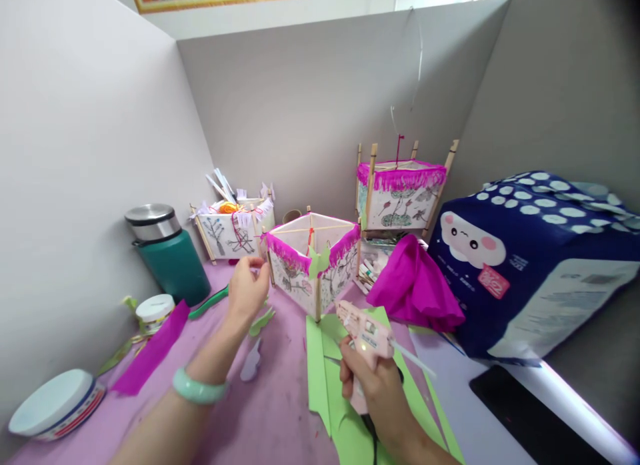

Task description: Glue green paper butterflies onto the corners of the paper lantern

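Note:
My right hand (373, 385) is wrapped round a pale pink glue gun (367, 328), whose nozzle points up and left toward the near lantern. My left hand (249, 288) is pinched beside the left corner of that lantern (296, 283); what its fingertips hold, if anything, is too small to tell. The lantern has wooden sticks, drawn paper panels and a magenta fringe. On its front corner sits a light green paper piece (319, 260). Green paper sheets (345, 411) lie under my right hand.
Behind stand another fringed lantern (405, 201) and a white paper box (230, 238). At left are a green bottle (175, 258), a white bowl (55, 405) and magenta paper (153, 351). A blue package (535, 271), crumpled magenta paper (415, 285) and a black phone (535, 418) lie right.

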